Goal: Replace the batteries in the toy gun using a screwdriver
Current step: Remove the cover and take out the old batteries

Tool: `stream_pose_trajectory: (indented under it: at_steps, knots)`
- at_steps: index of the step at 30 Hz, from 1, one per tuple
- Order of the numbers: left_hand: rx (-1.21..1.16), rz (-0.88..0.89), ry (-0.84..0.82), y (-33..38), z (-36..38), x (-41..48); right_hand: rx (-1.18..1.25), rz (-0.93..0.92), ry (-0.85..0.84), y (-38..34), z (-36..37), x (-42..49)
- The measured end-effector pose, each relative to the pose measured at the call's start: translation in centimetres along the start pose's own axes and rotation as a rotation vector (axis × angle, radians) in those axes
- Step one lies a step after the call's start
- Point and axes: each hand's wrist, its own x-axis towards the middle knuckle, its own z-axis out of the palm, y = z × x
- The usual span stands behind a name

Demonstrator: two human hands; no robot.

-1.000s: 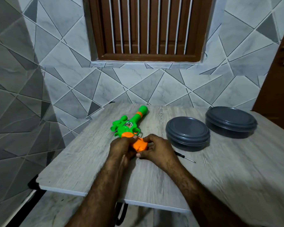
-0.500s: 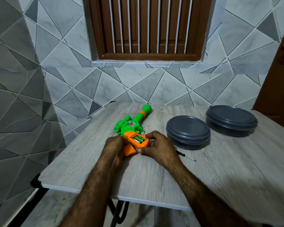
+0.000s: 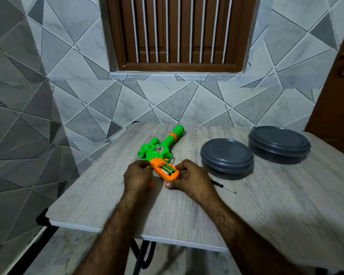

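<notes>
On the table [image 3: 266,205], left of centre, the toy gun [image 3: 161,153] lies flat, muzzle far. My left hand [image 3: 137,175] and right hand [image 3: 189,179] both curl round its orange grip, whose battery compartment [image 3: 168,168] stands uncovered. Next, I judge, I must pick the cells out with my fingertips. The screwdriver [image 3: 223,187] lies just right of my right hand.

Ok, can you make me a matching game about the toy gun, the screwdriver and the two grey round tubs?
Things
1. green and orange plastic toy gun
2. thin black-handled screwdriver
3. nearer round grey lidded container
4. farther round grey lidded container

Places or states
A. back right of the table
B. lying flat beside the right hand
C. orange handle compartment open
D. just behind the screwdriver

Pairs: 1-C, 2-B, 3-D, 4-A
</notes>
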Motion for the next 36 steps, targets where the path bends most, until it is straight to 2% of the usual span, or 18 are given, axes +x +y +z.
stream_pose_trajectory:
  at_steps: [7,12,17,20,22,24,28,32,36]
  knots:
    - [0.360,0.060,0.052,0.6,-0.2,-0.7,-0.129,-0.007,-0.078,-0.5,-0.3,-0.2]
    - [0.386,0.184,-0.017,0.1,-0.2,-1.0,-0.239,-0.037,-0.059,-0.6,-3.9,0.5]
    - [0.349,0.246,-0.011,-0.3,0.1,-1.8,-0.644,0.042,-0.106,-0.2,-7.6,0.8]
    - [0.353,0.250,-0.008,-0.4,0.2,-2.0,-0.782,0.067,-0.153,0.1,-7.5,0.3]
    - [0.374,0.247,-0.023,-0.4,0.2,-2.0,-0.851,0.015,-0.108,0.4,-7.1,-0.2]
    - [0.390,0.260,-0.033,-0.5,0.2,-2.1,-0.889,-0.033,-0.076,0.8,-6.8,-0.4]
    - [0.412,0.274,-0.055,-0.9,0.2,-2.0,-0.880,0.013,-0.089,0.8,-6.3,-0.8]
    - [0.433,0.307,-0.049,-1.2,0.3,-2.0,-0.921,-0.022,-0.083,0.3,-6.4,-1.1]
    - [0.410,0.314,-0.060,-1.3,0.2,-2.2,-0.817,-0.156,-0.003,-0.8,-6.2,-0.2]
